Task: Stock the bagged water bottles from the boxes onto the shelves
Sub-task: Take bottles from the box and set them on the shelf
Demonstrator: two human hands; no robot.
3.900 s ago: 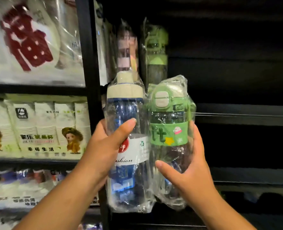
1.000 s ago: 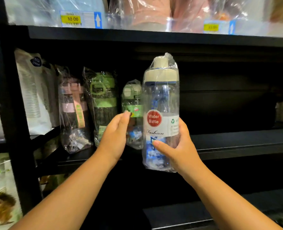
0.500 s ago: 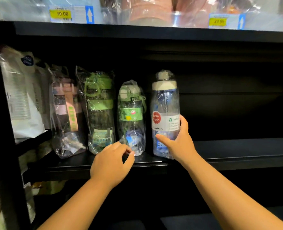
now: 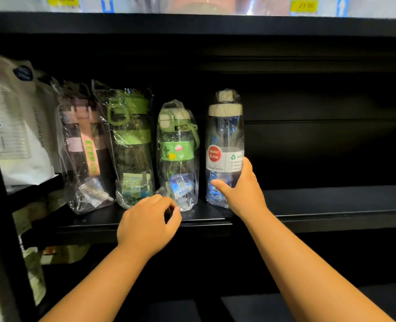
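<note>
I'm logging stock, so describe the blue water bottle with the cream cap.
The blue water bottle stands upright on the black shelf, rightmost of four bagged bottles. Clear bluish plastic body, cream cap, white label with a red "Water Bottle" circle, all inside a clear plastic bag. The right hand grips its lower part.

"Water Bottle" and "Fashion" on the clear bottle's label [image 4: 225,159].
</note>
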